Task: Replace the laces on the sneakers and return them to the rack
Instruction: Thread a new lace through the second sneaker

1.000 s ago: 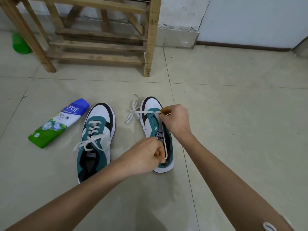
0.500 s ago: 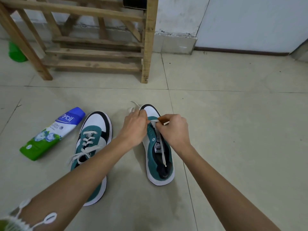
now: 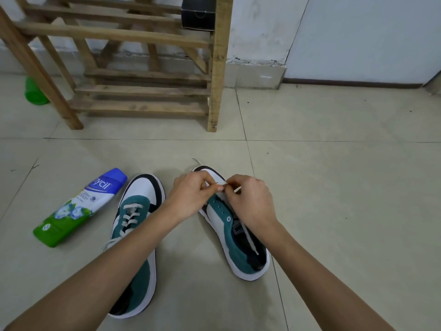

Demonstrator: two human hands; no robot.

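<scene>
Curled fingers [image 3: 203,178] hide lace [image 3: 251,240] (partly).

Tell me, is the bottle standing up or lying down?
Lying down. The bottle rests on its side on the floor, its blue cap pointing toward the rack.

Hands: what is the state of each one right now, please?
Left hand: pinches the white lace at the toe of the sneaker.
Right hand: pinches the same lace, fingers curled.
</scene>
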